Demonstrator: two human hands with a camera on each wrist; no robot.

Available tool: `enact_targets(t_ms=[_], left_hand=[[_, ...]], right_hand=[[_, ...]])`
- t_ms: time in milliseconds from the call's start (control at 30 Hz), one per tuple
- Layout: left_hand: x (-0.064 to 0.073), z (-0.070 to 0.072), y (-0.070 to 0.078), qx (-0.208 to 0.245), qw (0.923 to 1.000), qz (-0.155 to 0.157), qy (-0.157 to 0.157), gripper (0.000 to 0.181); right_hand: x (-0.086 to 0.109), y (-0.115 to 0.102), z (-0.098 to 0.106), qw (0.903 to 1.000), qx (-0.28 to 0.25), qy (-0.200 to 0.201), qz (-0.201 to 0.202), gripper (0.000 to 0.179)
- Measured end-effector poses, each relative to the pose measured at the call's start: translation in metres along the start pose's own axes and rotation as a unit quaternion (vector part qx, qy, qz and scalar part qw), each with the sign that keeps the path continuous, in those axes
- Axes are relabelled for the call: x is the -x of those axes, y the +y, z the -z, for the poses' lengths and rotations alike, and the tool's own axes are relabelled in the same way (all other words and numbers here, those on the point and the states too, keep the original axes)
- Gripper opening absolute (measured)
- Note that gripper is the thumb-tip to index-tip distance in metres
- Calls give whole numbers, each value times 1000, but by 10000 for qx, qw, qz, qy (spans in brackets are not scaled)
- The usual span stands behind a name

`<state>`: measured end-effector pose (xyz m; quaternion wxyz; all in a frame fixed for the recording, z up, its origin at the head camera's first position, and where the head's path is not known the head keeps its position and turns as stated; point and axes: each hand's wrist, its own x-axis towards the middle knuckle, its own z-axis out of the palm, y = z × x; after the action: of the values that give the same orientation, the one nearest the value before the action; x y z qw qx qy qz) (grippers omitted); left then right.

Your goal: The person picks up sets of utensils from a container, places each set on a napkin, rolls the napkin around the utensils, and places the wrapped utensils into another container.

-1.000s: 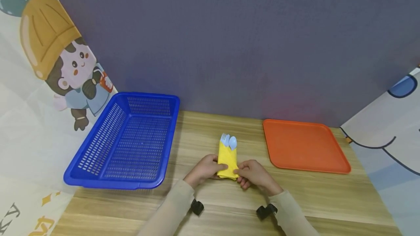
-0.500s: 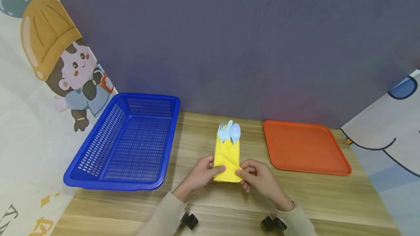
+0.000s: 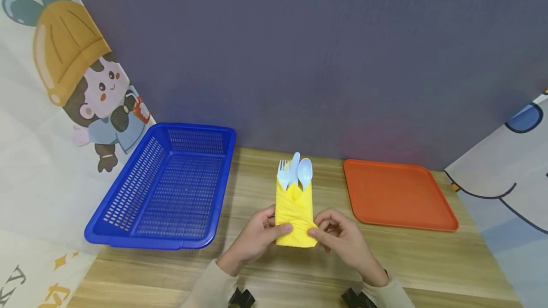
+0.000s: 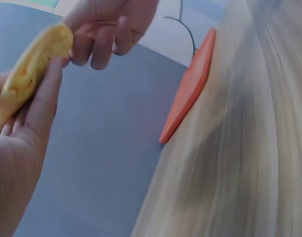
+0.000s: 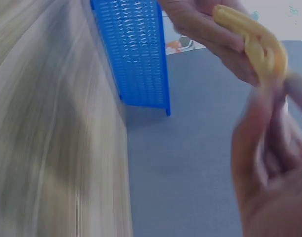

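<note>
A folded yellow napkin (image 3: 295, 210) forms a pouch held up above the table between both hands. From its top stick out a light blue fork (image 3: 283, 174), a knife (image 3: 294, 168) and a spoon (image 3: 305, 172), side by side. The left hand (image 3: 257, 234) grips the pouch's lower left edge, thumb in front and fingers behind. At the lower right corner, the right hand (image 3: 342, 236) pinches the napkin between thumb and fingers. Both wrist views show the yellow napkin (image 4: 32, 71) from its bottom end, with the cutlery hidden there.
To the left stands a blue perforated plastic basket (image 3: 184, 194). An orange tray (image 3: 398, 194) lies at the right on the wooden table (image 3: 274, 279). A grey partition (image 3: 299, 61) rises behind, with printed sheets at both sides.
Both hands have lifted the napkin pouch off the table and brought it nearer the head camera. The cutlery's tops now show more fully. Basket and tray stay put.
</note>
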<state>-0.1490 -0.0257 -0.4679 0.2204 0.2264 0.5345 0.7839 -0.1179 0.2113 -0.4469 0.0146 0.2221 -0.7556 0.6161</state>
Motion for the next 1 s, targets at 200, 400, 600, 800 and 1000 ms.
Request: enact_targets(t_ms=[200,400,600,800,1000], left_hand=[[0,-9,-4,-796,9930,-427,763,42],[-1,-23,-12,-866,9831,-945,1309,39],[-4,-34,-21,-1187,9676,-1418,1722,38],[-7,-37,-25,-1400,9632,-1436,1790,39],[-8,-22,-18,-1289,9794,-881,1282,39]], right_hand=[[-2,4,-8,9777,1757,1074,404,32],[-6,5,-16,9489,2642,1478,893,20],[-9,8,-25,9376,2788,1901,836,22],[-8,13,-27,9572,2323,1660,482,23],[-4,13,-17,9892,813,1116,-490,18]])
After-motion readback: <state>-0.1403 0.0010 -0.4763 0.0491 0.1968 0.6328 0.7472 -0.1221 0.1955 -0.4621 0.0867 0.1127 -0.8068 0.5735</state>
